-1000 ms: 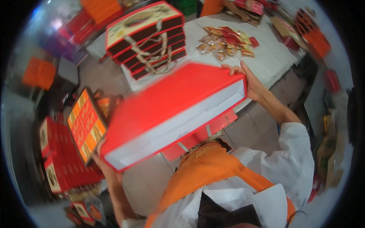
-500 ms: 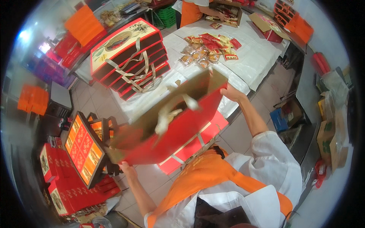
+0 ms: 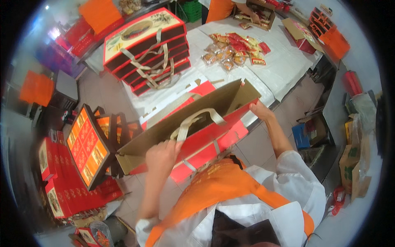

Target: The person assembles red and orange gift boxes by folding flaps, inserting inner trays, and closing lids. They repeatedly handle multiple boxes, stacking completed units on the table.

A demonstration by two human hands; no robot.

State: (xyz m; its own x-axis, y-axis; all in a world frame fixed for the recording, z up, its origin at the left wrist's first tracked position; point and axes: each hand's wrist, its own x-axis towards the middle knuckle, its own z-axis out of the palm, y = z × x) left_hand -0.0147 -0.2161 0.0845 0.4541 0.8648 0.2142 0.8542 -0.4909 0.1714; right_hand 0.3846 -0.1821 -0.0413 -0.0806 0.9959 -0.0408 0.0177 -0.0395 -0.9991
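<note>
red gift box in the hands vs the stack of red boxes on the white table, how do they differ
The red cardboard gift box is held in the air, tilted, by the left hand and right hand; the stack of red gift boxes rests on the white table. The held box shows its plain brown inside, while the stack shows a cream printed top. The held one is single; the stack has several. Both have beige strap handles.
</note>
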